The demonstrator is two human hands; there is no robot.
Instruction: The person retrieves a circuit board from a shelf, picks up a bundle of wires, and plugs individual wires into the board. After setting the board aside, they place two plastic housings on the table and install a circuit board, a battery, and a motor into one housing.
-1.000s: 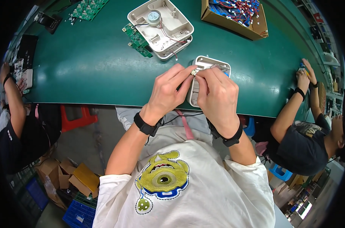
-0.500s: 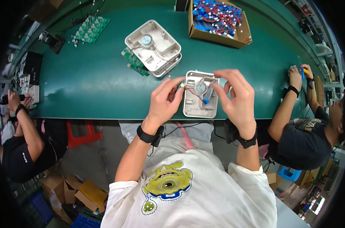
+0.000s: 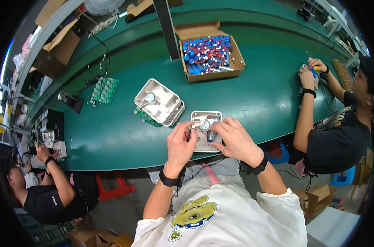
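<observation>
A white plastic housing (image 3: pixel 201 147) lies open side up at the bench's front edge, with a round speaker (image 3: pixel 205 124) and thin red and dark wires inside. At its left rim my left hand (image 3: pixel 180 144) is closed in a pinch on a small circuit board, mostly hidden by the fingers, beside a white wire connector (image 3: pixel 193 126). My right hand (image 3: pixel 241 143) reaches in from the right. Its thumb and fingers close around a cylindrical battery (image 3: pixel 211 135) with a blue end, lying in the housing's right side.
Stacked white housings (image 3: pixel 166 101) sit behind to the left, a green circuit board (image 3: pixel 145 117) beside them. Farther back stand a cardboard box (image 3: pixel 213 77) of blue wired batteries and a sheet of green boards (image 3: pixel 106 89). One person (image 3: pixel 322 142) works at right, another (image 3: pixel 51 193) at left.
My right hand has lowered from the housing's upper right corner onto the battery. The left hand stays at the left rim. The whole view has tilted, showing more of the bench's back.
</observation>
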